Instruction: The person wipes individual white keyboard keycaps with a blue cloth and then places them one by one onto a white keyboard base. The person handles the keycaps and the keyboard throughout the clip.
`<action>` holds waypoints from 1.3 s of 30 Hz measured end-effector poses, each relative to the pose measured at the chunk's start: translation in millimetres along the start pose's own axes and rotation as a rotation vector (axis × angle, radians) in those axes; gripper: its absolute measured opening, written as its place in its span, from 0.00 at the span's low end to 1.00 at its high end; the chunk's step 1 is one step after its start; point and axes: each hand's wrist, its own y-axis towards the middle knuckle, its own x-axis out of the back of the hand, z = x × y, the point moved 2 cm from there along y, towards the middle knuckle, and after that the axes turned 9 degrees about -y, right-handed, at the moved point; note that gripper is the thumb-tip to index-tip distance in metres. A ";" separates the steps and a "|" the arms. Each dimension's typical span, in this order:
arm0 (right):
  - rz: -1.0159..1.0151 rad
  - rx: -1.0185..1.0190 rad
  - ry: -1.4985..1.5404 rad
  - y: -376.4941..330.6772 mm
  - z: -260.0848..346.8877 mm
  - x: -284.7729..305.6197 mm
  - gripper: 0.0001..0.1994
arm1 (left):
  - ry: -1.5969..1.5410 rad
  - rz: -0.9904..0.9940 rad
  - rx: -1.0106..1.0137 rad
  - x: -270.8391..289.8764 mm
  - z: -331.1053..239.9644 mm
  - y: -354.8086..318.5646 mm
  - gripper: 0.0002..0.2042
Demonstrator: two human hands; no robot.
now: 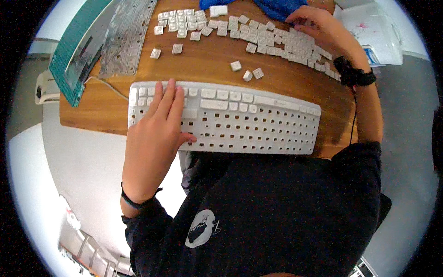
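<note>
A white keyboard (258,124) lies near the table's front edge. Keycaps sit on part of its far rows, while the nearer rows show bare key holes. My left hand (157,127) rests flat on the keyboard's left part, fingers stretched out and thumb apart, hiding some keys beneath. At the far right, my right hand (318,22) hovers by a large spread of loose white keycaps (295,44), its fingers loosely bent and apart. I see nothing held in it. Three loose keycaps (248,75) lie between the spread and the keyboard.
Another cluster of keycaps (182,21) lies at the far middle-left. Left of it are clear plastic sheets (127,41) and a green strip (69,60). A blue cloth (281,8) is at the back, beside a translucent bin (378,32). A cable (108,85) leaves the keyboard's left end.
</note>
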 end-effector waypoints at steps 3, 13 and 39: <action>0.062 0.113 0.015 6.8 10.3 8.4 0.13 | 0.010 0.009 0.001 -1.2 2.3 -1.0 0.48; 0.114 0.030 0.073 8.8 16.3 15.5 0.12 | 0.017 -0.008 -0.007 0.8 -0.1 -0.8 0.50; -0.050 -0.414 0.237 1.2 47.8 35.1 0.09 | 0.004 -0.001 -0.010 2.6 -0.9 0.7 0.49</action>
